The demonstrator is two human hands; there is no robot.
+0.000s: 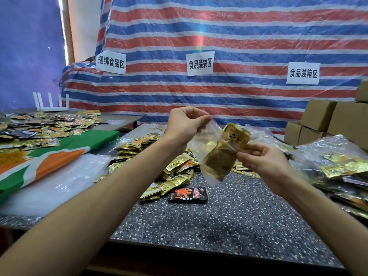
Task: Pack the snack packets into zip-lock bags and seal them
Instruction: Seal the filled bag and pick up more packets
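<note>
Both hands hold a zip-lock bag [214, 156] of gold packets above the bench [219, 216]. Left hand [185, 124] fingers pinch its top corner. Right hand [264, 162] fingers pinch its side.

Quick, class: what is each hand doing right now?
Left hand: pinching the zip-lock bag at its top corner.
Right hand: pinching the same bag's edge.

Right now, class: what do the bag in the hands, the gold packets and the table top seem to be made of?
Zip-lock bag: thin clear plastic film, glossy; the packets show through it.
Gold snack packets: probably metallised foil laminate; mirror-like glints and sharp creases.
Table top: looks like speckled stone or terrazzo, dark with pale flecks; it could be a printed laminate.
</note>
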